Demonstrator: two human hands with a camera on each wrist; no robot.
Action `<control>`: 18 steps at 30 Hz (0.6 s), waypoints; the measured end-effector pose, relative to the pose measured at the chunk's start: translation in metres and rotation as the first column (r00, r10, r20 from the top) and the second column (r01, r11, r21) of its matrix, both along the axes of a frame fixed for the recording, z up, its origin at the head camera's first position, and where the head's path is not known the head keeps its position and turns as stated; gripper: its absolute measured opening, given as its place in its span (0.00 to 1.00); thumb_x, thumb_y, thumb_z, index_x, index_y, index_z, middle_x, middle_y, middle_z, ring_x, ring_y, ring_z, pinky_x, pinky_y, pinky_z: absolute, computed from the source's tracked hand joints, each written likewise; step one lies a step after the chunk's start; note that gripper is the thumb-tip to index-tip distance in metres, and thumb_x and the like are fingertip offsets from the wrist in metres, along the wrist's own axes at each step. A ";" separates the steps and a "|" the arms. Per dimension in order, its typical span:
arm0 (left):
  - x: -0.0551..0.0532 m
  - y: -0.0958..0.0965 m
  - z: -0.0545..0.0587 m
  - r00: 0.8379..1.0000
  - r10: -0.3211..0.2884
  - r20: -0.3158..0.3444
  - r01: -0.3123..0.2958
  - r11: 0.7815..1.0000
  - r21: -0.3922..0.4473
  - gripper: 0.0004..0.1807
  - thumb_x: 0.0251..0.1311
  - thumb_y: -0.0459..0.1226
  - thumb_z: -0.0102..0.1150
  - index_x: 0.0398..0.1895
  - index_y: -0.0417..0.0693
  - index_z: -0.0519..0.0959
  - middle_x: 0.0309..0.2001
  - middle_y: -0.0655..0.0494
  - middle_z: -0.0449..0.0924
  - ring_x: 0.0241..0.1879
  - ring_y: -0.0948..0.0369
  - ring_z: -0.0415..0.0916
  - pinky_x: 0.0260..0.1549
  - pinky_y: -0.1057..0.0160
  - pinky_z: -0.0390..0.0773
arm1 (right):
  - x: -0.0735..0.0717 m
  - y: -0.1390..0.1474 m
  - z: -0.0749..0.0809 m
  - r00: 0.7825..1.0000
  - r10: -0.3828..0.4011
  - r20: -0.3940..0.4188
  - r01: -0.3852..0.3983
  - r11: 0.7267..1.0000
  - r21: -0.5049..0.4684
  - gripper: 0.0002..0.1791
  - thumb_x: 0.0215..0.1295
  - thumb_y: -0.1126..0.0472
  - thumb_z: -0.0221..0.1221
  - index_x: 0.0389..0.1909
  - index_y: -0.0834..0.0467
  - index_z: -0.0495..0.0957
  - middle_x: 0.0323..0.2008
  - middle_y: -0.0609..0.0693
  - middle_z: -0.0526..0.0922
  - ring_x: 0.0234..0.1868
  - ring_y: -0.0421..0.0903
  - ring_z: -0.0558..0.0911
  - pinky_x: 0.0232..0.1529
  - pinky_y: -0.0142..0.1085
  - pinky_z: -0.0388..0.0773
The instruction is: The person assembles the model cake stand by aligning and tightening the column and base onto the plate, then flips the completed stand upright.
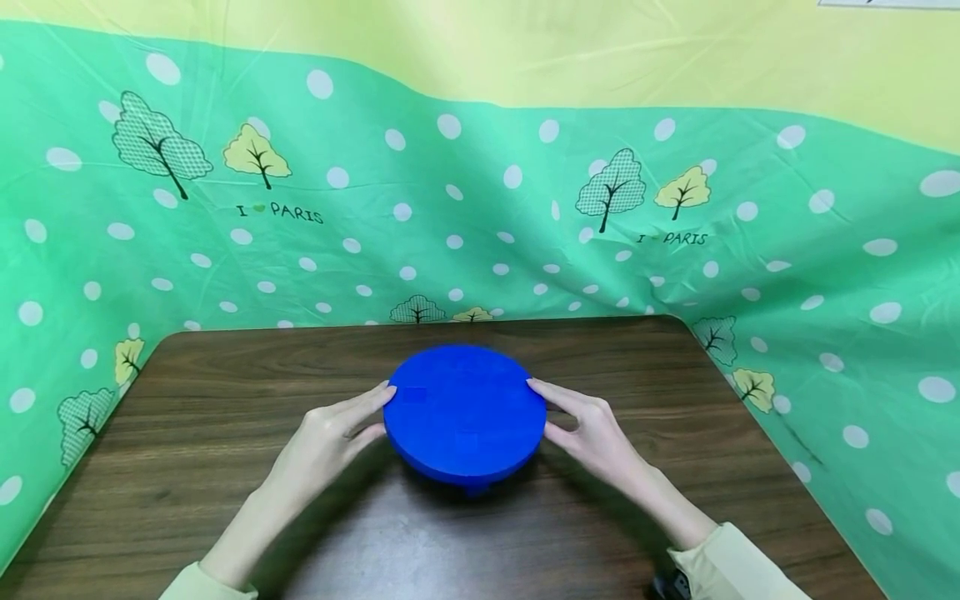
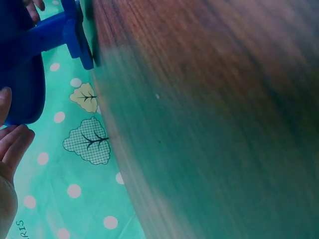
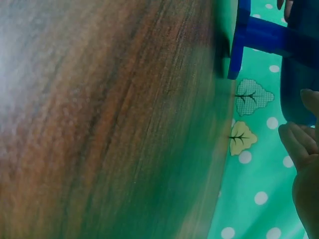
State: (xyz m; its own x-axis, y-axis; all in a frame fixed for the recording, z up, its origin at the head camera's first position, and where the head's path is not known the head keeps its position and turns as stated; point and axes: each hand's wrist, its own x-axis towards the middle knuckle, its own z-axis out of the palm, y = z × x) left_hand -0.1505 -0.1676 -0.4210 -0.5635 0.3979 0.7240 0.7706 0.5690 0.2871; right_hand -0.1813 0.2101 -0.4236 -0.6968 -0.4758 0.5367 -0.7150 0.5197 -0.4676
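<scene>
A round blue pedestal stand (image 1: 465,408) is at the middle of the wooden table, its flat disc on top. In the left wrist view, its stem (image 2: 50,35) and foot (image 2: 77,40) show below the disc. Whether the foot touches the wood, I cannot tell. My left hand (image 1: 326,433) pinches the disc's left rim, fingertips along the edge and thumb lower down. On the opposite side, my right hand (image 1: 596,433) pinches the right rim likewise. The right wrist view shows the right thumb (image 3: 310,102) against the disc's underside.
The brown wooden table (image 1: 225,417) reaches back to a green and yellow cloth (image 1: 480,183) with white dots and printed trees, which hangs behind and along both sides. A small black device (image 1: 671,586) sits at the right sleeve.
</scene>
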 end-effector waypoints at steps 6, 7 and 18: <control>0.000 0.001 -0.004 1.000 -0.005 -0.021 0.005 1.000 0.006 0.36 0.37 0.24 0.80 0.59 0.39 0.84 0.56 0.42 0.87 0.49 0.49 0.89 0.53 0.78 0.79 | 0.000 0.000 -0.001 1.000 -0.008 -0.010 0.008 1.000 -0.002 0.33 0.57 0.72 0.72 0.65 0.61 0.79 0.62 0.59 0.84 0.60 0.55 0.86 0.63 0.16 0.71; 0.000 0.002 -0.005 1.000 -0.004 -0.028 0.004 1.000 0.007 0.37 0.37 0.24 0.80 0.58 0.39 0.84 0.55 0.42 0.87 0.48 0.49 0.89 0.53 0.78 0.79 | 0.000 0.000 -0.001 1.000 -0.008 -0.006 0.008 1.000 -0.001 0.33 0.57 0.72 0.72 0.65 0.60 0.79 0.62 0.59 0.84 0.60 0.55 0.86 0.63 0.16 0.71; 0.003 0.001 -0.008 0.999 0.023 -0.022 -0.023 1.000 -0.010 0.36 0.36 0.25 0.81 0.57 0.39 0.84 0.55 0.42 0.87 0.48 0.49 0.89 0.52 0.77 0.80 | 0.001 0.000 -0.002 1.000 -0.023 0.005 0.023 1.000 -0.005 0.34 0.54 0.72 0.74 0.64 0.59 0.80 0.62 0.57 0.85 0.61 0.55 0.86 0.63 0.15 0.70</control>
